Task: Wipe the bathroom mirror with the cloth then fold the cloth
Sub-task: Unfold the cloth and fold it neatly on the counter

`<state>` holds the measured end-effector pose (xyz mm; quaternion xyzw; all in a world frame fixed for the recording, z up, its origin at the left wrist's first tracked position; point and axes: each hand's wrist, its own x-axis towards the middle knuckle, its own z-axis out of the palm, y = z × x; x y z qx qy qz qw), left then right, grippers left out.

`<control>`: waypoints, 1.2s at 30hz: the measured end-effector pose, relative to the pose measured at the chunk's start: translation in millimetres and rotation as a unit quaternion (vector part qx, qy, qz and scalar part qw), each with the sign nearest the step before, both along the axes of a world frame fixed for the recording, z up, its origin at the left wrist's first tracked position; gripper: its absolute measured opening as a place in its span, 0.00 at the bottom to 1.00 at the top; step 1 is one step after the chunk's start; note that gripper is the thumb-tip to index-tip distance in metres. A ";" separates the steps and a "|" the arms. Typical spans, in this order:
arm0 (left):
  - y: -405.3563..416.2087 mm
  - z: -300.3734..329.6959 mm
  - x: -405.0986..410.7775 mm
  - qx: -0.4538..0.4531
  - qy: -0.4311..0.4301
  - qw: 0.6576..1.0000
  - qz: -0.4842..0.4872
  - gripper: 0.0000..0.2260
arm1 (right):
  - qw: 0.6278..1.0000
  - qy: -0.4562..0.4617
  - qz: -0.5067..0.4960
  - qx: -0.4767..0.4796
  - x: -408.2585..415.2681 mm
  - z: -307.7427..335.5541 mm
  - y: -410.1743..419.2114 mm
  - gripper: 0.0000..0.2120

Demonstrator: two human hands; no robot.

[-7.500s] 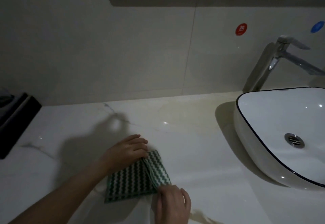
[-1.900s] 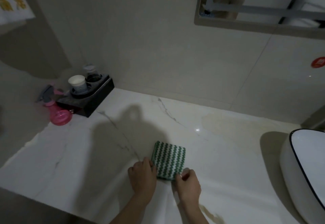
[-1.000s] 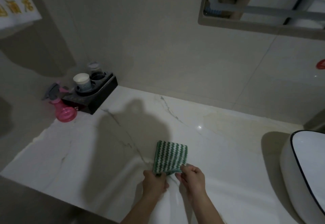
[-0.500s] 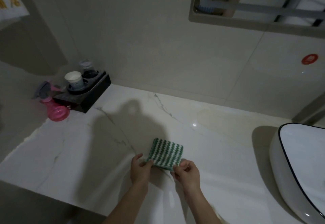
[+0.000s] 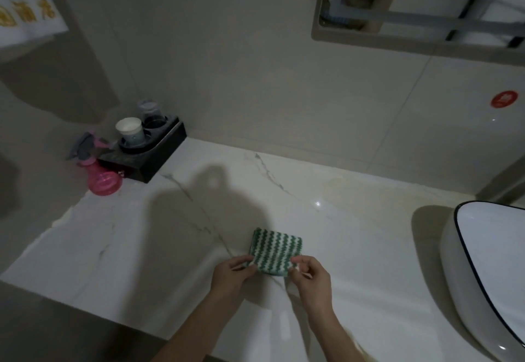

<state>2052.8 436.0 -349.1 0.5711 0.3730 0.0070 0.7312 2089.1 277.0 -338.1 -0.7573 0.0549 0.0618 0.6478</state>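
Observation:
A green and white zigzag cloth, folded into a small square, lies on the white marble counter. My left hand pinches its near left corner. My right hand pinches its near right corner. The near edge of the cloth sits between both hands. The mirror hangs on the tiled wall at the upper right, and a person's torso shows in it.
A white basin with a dark rim stands at the right. A black holder with cups and a pink spray bottle sit at the back left. A white towel hangs at the upper left.
Both hands stay at the near corners of the folded cloth. The view has shifted slightly and the cloth sits a little flatter than a second ago.

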 end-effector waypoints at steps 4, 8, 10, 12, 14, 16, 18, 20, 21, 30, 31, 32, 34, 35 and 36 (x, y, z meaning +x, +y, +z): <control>-1.0 0.4 -0.1 0.036 -0.002 0.996 -0.077 0.13 | 1.000 0.008 0.005 0.008 -3.4 -2.7 -3.0 0.11; -6.4 -4.5 -1.2 0.067 0.006 0.992 -0.109 0.10 | 0.999 0.030 -0.012 0.001 -6.0 -10.2 -6.8 0.13; -7.3 -5.8 -0.5 0.075 0.001 0.992 -0.100 0.07 | 0.999 0.044 -0.021 0.007 -8.2 -12.5 -8.8 0.13; -7.3 -5.0 1.0 0.075 -0.009 0.994 -0.084 0.07 | 0.998 0.056 -0.025 0.018 -10.3 -11.0 -10.4 0.12; -6.8 -1.9 2.4 0.070 -0.012 0.995 -0.066 0.08 | 0.998 0.054 -0.021 0.022 -9.6 -6.6 -11.1 0.11; -4.0 1.3 5.2 0.085 -0.018 0.994 -0.064 0.09 | 0.999 0.045 -0.014 0.021 -5.7 -0.4 -10.4 0.11; 1.4 6.0 8.2 0.103 -0.030 0.992 -0.074 0.11 | 0.999 0.037 -0.009 0.019 -0.5 7.8 -8.3 0.12; 7.0 14.8 9.7 0.120 -0.046 0.988 -0.082 0.10 | 0.999 0.032 -0.006 0.027 4.2 17.6 -4.2 0.12; 9.2 20.6 10.0 0.125 -0.057 0.987 -0.079 0.08 | 0.999 0.030 -0.004 0.035 6.2 23.4 -1.2 0.12; 64.9 74.9 -12.5 0.124 -0.109 0.986 0.034 0.09 | 0.992 0.028 0.055 0.106 10.8 63.6 64.0 0.07; 75.1 80.4 -16.5 0.121 -0.115 0.985 0.051 0.08 | 0.990 0.031 0.065 0.119 9.6 69.5 75.9 0.07; 85.9 85.2 -20.8 0.122 -0.122 0.983 0.064 0.08 | 0.988 0.035 0.078 0.130 7.8 75.3 88.2 0.06; 109.3 94.7 -32.2 0.113 -0.123 0.982 0.089 0.07 | 0.984 0.040 0.109 0.134 2.8 84.5 113.8 0.06; 122.5 98.2 -38.5 0.105 -0.121 0.982 0.102 0.07 | 0.983 0.039 0.124 0.132 0.5 86.9 127.4 0.06; 136.8 100.2 -45.5 0.102 -0.120 0.981 0.111 0.07 | 0.981 0.039 0.139 0.130 -2.2 88.3 141.3 0.06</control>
